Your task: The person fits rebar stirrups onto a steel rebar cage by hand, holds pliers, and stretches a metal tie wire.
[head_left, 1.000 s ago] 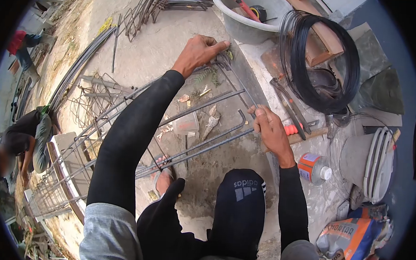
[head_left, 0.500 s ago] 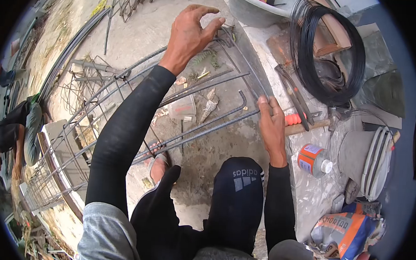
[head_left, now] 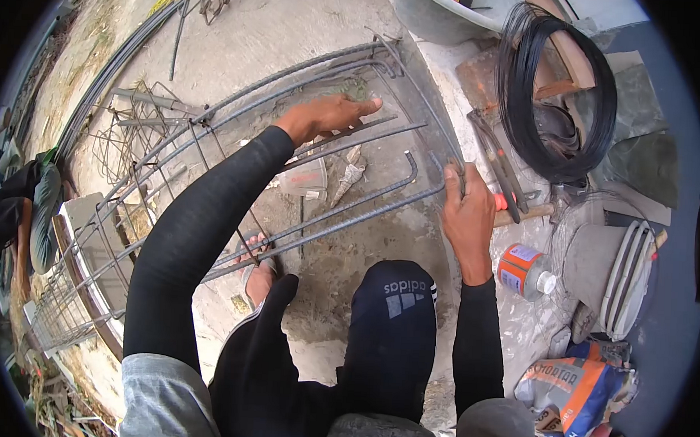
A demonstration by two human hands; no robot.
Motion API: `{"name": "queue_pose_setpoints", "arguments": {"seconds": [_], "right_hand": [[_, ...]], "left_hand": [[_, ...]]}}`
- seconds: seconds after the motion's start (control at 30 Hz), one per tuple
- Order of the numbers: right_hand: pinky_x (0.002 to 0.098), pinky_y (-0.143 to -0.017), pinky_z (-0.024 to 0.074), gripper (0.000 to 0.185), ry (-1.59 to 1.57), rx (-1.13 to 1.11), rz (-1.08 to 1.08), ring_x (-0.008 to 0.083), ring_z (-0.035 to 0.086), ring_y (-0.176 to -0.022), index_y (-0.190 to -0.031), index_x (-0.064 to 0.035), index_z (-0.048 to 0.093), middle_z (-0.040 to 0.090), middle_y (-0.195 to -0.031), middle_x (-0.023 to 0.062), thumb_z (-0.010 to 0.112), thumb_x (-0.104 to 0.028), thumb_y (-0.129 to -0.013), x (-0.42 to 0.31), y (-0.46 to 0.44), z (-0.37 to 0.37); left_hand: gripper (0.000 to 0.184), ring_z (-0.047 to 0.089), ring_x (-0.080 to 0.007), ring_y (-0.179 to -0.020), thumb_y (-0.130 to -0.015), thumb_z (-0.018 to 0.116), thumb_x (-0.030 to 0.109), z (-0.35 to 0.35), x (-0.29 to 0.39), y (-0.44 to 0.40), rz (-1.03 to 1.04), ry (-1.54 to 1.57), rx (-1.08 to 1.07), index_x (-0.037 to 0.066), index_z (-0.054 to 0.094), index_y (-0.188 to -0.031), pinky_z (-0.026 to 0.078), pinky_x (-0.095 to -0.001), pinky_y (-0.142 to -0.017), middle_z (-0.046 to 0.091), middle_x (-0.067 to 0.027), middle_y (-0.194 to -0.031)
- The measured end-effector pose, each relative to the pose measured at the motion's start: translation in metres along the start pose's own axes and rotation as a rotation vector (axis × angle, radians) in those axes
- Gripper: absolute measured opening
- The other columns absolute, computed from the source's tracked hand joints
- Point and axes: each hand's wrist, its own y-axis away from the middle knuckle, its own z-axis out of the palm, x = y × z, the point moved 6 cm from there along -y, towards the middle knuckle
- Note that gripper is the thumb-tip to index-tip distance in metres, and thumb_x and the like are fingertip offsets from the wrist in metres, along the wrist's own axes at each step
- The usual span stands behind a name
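Note:
A long rebar cage (head_left: 318, 231) stretches from the lower left to the middle, its bars ending near my hands. My right hand (head_left: 468, 202) is closed on the lower corner of a thin bent steel stirrup (head_left: 424, 104) at the cage's end. My left hand (head_left: 329, 116) reaches over the cage, fingers partly bent and thumb stretched out to the right, near the middle bars; whether it touches one is unclear. Below it, a translucent plastic tub (head_left: 305, 177) lies on the ground beside a crumpled scrap (head_left: 349, 179).
On the right are a black wire coil (head_left: 519, 93), pincers (head_left: 499, 159), a hammer handle (head_left: 526, 215), a bottle (head_left: 523, 271), stacked buckets (head_left: 609, 269) and a mortar bag (head_left: 573, 388). A grey basin (head_left: 444, 19) stands above. A co-worker (head_left: 34, 205) is at the far left.
My left hand has come down from the stirrup's upper corner to over the middle bars. My right hand stays on the stirrup, whose lower corner has shifted slightly right. The view has shifted.

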Motion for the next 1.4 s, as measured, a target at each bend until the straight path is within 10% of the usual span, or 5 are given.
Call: {"name": "queue_pose_setpoints", "arguments": {"seconds": [0.4,0.5,0.6,1.13,1.4], "right_hand": [[0.0524,-0.072,0.0471,0.034,-0.093,-0.426,0.095,0.0494,0.065,-0.080,-0.106,0.0027,0.061,0.065,-0.080,0.0293,0.059,-0.031,-0.102,0.005,-0.007,-0.011],[0.0521,-0.073,0.0474,0.035,0.018,-0.456,0.067,0.0494,0.065,-0.083,-0.109,0.0025,0.061,0.066,-0.082,0.0293,0.061,-0.032,-0.102,0.011,-0.010,-0.008],[0.0523,-0.074,0.0478,0.039,0.053,-0.461,0.005,0.0493,0.065,-0.084,-0.113,0.0026,0.063,0.066,-0.082,0.0292,0.061,-0.035,-0.102,0.012,-0.012,-0.010],[0.0525,-0.078,0.0517,0.053,0.211,-0.510,0.099,0.0510,0.067,-0.085,-0.111,0.0069,0.069,0.067,-0.079,0.0313,0.051,-0.042,-0.106,0.006,-0.004,-0.001],[0.0457,-0.075,0.0519,0.059,0.004,-0.395,-0.249,0.0451,0.069,-0.082,-0.117,0.0086,0.068,0.070,-0.086,0.0279,0.066,-0.048,-0.098,0.024,0.000,-0.018]], "left_hand": [[0.070,0.064,-0.0275,-0.106,-0.102,0.047,0.067,0.024,0.018,-0.045,-0.064,0.169,-0.101,0.010,0.069,-0.134,0.052,-0.0415,-0.096,0.067,-0.0154,-0.127],[0.061,0.058,-0.0131,-0.071,-0.104,0.049,0.060,0.024,0.014,-0.055,-0.023,0.168,-0.014,0.007,0.076,-0.116,0.052,-0.0296,-0.063,0.065,-0.0023,-0.086],[0.054,0.053,-0.0115,-0.064,-0.104,0.052,0.055,0.023,0.017,-0.050,0.012,0.142,0.012,0.008,0.078,-0.110,0.048,-0.0286,-0.057,0.061,0.0004,-0.078],[0.037,0.052,-0.0121,-0.054,-0.102,0.059,0.036,0.029,0.013,-0.060,-0.065,0.259,0.078,0.001,0.069,-0.099,0.042,-0.0298,-0.047,0.068,-0.0056,-0.077],[0.029,0.045,-0.0103,-0.052,-0.101,0.059,0.032,0.031,0.012,-0.061,-0.078,0.394,0.049,0.005,0.068,-0.098,0.036,-0.0286,-0.045,0.066,-0.0039,-0.076]]}}
